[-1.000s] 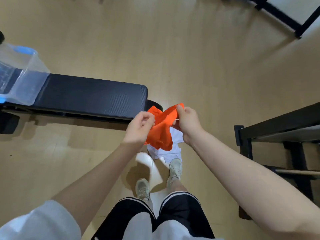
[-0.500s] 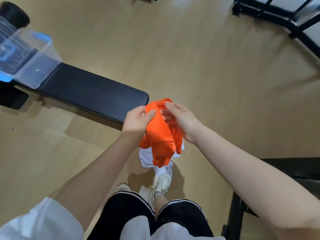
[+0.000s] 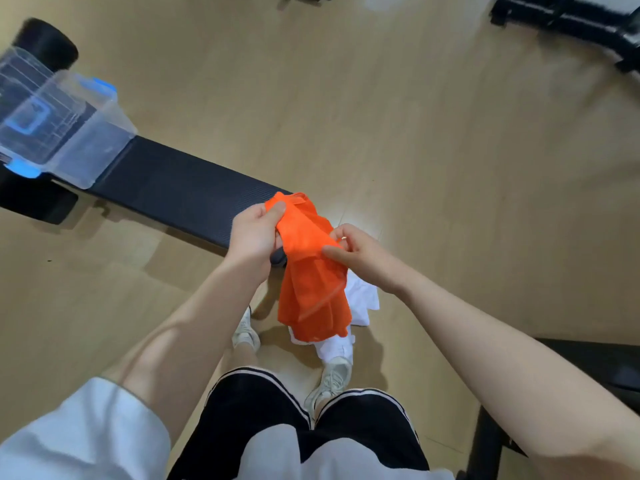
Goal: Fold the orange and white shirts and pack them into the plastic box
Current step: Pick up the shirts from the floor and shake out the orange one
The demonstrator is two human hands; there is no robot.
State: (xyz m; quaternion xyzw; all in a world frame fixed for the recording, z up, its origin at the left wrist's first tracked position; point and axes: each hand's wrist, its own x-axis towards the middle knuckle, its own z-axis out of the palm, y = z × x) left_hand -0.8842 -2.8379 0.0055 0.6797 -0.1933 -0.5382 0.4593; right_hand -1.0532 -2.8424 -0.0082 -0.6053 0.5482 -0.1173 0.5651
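The orange shirt (image 3: 311,282) hangs bunched in front of me, over the near end of the black bench. My left hand (image 3: 254,233) grips its top edge, thumb on the cloth. My right hand (image 3: 360,254) pinches the shirt's right side a little lower. Behind and below the orange one hangs the white shirt (image 3: 360,299), mostly hidden; which hand holds it I cannot tell. The clear plastic box (image 3: 62,129) with blue latches stands open on the bench's far left end.
The black padded bench (image 3: 180,188) runs from the box toward my hands. Dark metal frames stand at the top right (image 3: 568,19) and the lower right (image 3: 588,358). My feet (image 3: 332,379) are on the light wooden floor below the shirts.
The shirts have shifted right and hang lower and longer. My right hand has dropped from the top edge to the shirt's side. The view has swung, bringing the box further into sight.
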